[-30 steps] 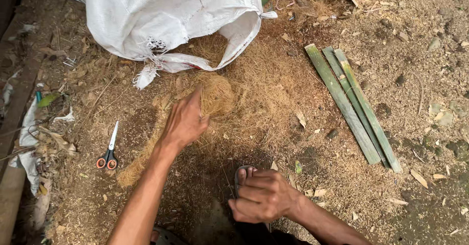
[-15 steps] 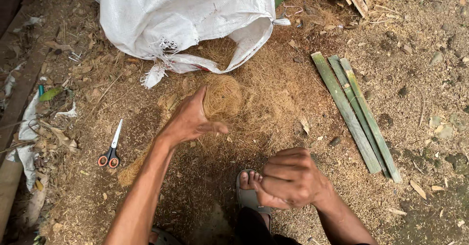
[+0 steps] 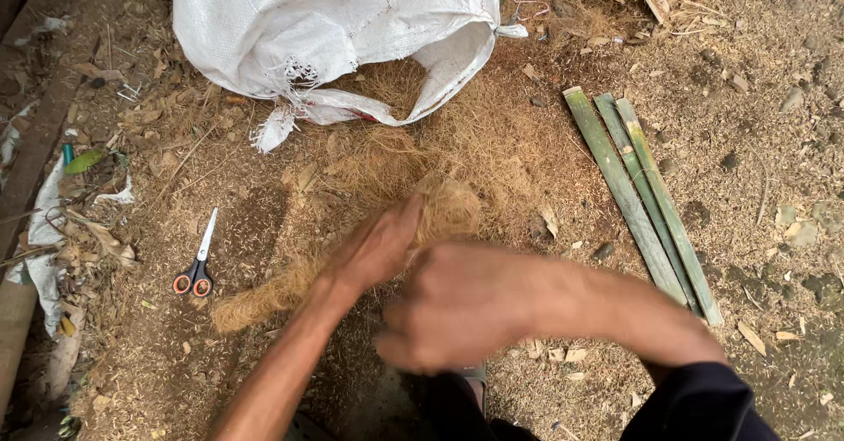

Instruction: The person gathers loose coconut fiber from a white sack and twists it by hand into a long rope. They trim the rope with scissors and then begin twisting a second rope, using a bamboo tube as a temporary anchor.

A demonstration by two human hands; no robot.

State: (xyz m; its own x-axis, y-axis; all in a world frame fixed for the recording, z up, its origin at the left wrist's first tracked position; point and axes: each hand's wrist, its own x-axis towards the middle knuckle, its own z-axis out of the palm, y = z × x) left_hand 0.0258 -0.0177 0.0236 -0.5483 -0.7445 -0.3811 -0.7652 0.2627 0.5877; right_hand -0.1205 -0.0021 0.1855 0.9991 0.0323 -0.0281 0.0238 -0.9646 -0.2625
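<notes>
Left hand (image 3: pixel 380 249): extended forward, fingers loosely curled over a clump of brown coconut fibre (image 3: pixel 444 211) and resting on it — whether the fingers close fully around it cannot be told. The clump sits on the ground at the near edge of the fibre pile (image 3: pixel 492 138) spilling from the mouth of the white woven sack (image 3: pixel 325 28).

Right hand (image 3: pixel 457 305): half a second ago it was low, near the person's foot; it has now swung up and across to just behind the left hand. It is motion-blurred, fingers curled — contents, if any, cannot be told. Judged from this, both hands are converging on the same clump.

Surroundings: scissors (image 3: pixel 197 261) lie well apart to the left; three green bamboo strips (image 3: pixel 637 186) lie to the right
</notes>
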